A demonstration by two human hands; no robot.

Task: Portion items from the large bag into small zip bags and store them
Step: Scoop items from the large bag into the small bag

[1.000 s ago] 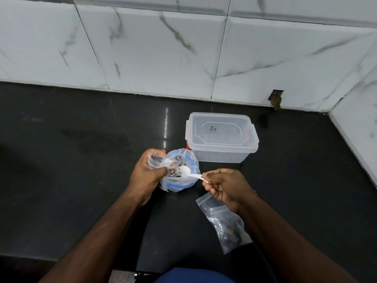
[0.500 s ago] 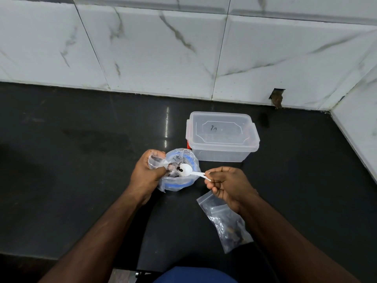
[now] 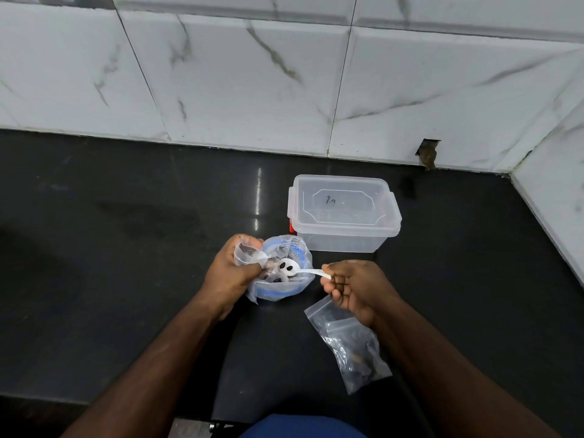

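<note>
Right hand (image 3: 354,287) pinching the spoon (image 3: 295,269) has lifted dark pieces above the large bag (image 3: 284,290).

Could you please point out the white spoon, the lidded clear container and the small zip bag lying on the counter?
white spoon (image 3: 288,267): head view, on its bowl, which carries dark pieces.
lidded clear container (image 3: 343,206): head view, on the lid's middle.
small zip bag (image 3: 350,346): head view, on its clear middle.
</note>
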